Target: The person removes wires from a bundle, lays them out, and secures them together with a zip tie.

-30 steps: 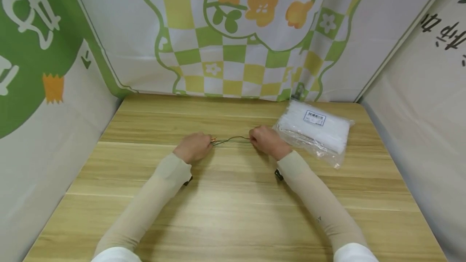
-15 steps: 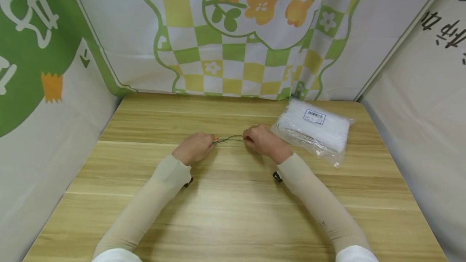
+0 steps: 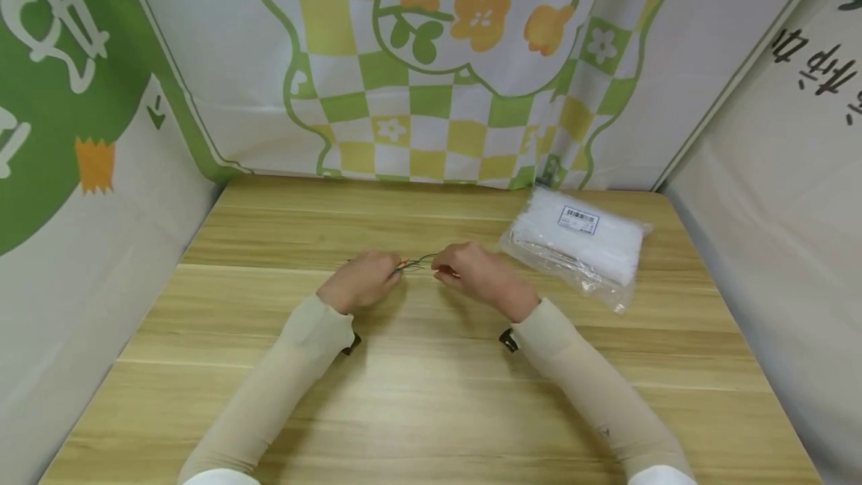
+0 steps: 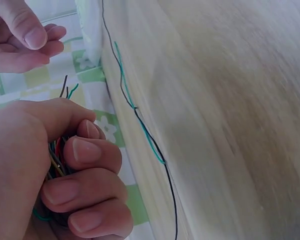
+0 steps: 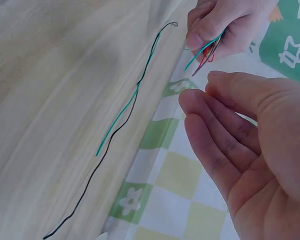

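Near the middle of the table, my left hand [image 3: 362, 279] grips a bundle of thin coloured wires [image 5: 209, 50]; in the left wrist view its fingers curl round them and a few ends stick out past the thumb. My right hand [image 3: 481, 275] is just to the right, its fingers loosely bent and holding nothing in the right wrist view. A long black wire [image 5: 92, 172] and a shorter green wire [image 5: 110, 130] lie loose on the wood, crossing each other. The part of the bundle inside my left palm is mostly hidden.
A clear plastic bag [image 3: 578, 238] of white strips with a barcode label lies at the table's back right. Printed curtains [image 3: 444, 126] enclose the wooden table [image 3: 431, 410] at the back and sides. A small black device [image 3: 509, 340] shows at my right wrist.
My right hand, which held a wire end further right, has moved left toward my left hand and its fingers have parted from the wire. My left hand keeps its grip, almost in place.
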`<state>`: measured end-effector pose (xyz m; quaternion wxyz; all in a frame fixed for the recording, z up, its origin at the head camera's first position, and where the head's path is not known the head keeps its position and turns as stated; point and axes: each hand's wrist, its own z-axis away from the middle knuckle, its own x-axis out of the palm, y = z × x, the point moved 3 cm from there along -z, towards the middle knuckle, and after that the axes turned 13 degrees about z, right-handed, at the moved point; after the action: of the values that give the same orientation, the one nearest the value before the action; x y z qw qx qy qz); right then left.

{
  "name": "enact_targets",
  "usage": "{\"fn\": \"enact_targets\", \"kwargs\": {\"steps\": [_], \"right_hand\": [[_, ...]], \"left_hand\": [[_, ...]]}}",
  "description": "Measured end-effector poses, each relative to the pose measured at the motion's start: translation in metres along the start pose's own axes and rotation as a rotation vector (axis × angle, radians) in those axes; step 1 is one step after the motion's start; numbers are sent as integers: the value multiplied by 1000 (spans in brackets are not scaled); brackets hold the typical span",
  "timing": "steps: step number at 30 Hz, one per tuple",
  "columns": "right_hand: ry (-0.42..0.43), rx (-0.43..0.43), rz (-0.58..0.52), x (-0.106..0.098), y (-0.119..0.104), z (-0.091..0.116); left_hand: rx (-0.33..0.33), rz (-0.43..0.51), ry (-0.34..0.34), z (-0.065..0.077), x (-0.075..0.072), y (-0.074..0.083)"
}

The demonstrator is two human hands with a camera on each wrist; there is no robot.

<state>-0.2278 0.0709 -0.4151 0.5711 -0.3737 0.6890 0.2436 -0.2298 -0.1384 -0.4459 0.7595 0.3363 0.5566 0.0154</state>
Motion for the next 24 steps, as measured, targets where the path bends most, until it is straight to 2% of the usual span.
{"fn": "enact_targets", "kwargs": {"steps": [12,18,24], "right_hand": [[-11,-35,22,-1,-14,-2],[-15,-20,55,1,-14,-3],[-29,-28,96,0,-15,-4]], "left_hand": [[51,86,5,6,-2,10],[67,89,11,7,-2,14],[69,99,-12,10,-2,19]]}}
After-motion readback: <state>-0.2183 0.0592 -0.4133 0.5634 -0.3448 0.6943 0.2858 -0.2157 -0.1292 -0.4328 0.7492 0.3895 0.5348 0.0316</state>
